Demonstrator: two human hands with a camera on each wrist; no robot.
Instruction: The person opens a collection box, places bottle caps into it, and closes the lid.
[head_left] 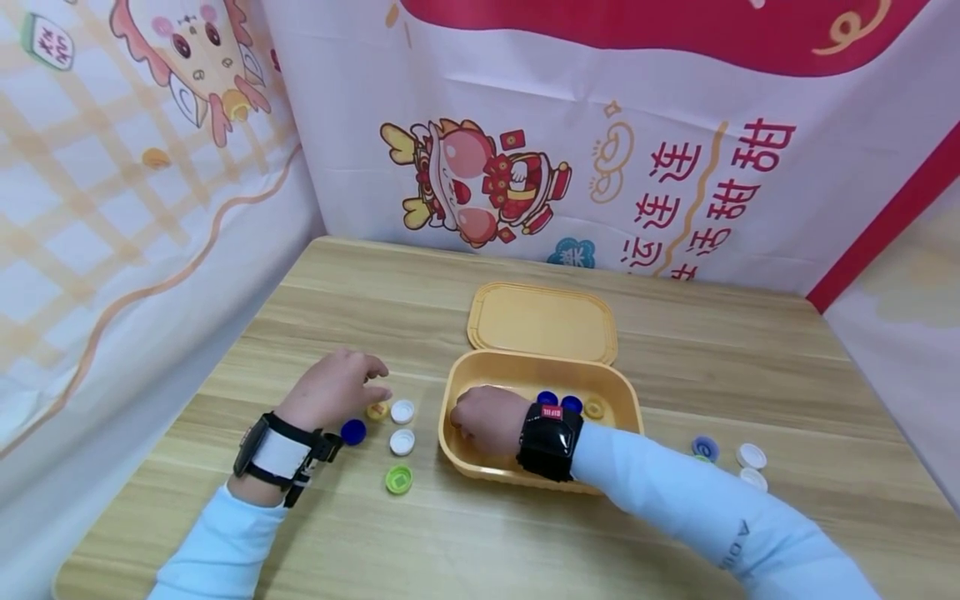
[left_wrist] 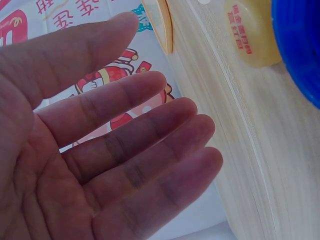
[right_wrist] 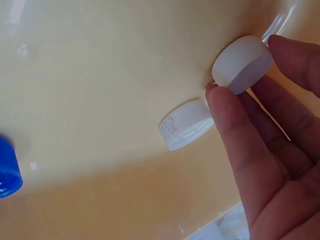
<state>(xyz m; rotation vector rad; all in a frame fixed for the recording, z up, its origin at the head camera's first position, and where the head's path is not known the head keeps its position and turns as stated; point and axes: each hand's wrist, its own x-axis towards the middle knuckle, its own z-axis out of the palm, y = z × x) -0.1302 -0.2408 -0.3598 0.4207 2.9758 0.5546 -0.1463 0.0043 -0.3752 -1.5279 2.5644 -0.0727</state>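
Inside the yellow plastic box [head_left: 624, 398], my right hand [head_left: 491, 418] pinches a white bottle cap [right_wrist: 241, 64] between thumb and fingertip, close to the box's wall. A second white cap [right_wrist: 184, 124] lies on the box floor just beside those fingers. Two blue caps [head_left: 547, 399] and a yellow cap [head_left: 594, 407] are farther right in the box. My left hand [head_left: 333, 387] is above the table, left of the box, its fingers apart and holding nothing. Near it lie a yellow cap [head_left: 377, 411], a blue cap [head_left: 353, 432], two white caps [head_left: 402, 442] and a green cap [head_left: 399, 479].
The box's yellow lid [head_left: 542, 321] lies flat behind the box. On the right of the wooden table [head_left: 757, 367] are a bluish cap [head_left: 705, 449], two white caps [head_left: 752, 456] and a partly hidden green one. Printed cloth [head_left: 337, 125] hangs behind the table.
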